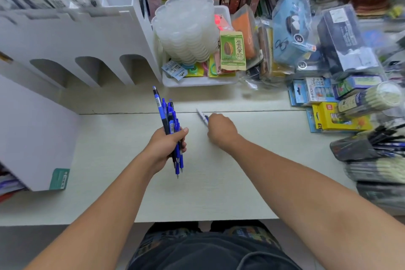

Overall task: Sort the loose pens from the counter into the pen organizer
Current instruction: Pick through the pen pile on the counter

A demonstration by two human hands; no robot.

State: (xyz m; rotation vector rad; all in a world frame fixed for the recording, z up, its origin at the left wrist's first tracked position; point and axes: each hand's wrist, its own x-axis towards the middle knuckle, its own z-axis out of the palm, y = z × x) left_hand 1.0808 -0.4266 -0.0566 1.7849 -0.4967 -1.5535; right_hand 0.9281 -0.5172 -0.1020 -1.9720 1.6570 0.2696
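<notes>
The left hand (167, 142) grips a bundle of blue pens (169, 125) above the tabletop (219, 182); to its right, the right hand (221, 129) pinches a blurred pen (202, 116).

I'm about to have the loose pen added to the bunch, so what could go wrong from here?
1. The left hand grips the bunch of pens low down, with uneven ends; adding one more could let some slip out.
2. The right hand holds a blurred pen; how firm that hold is cannot be told, so it may drop.
3. The organizer sits far left, a long reach with a full hand.
</notes>
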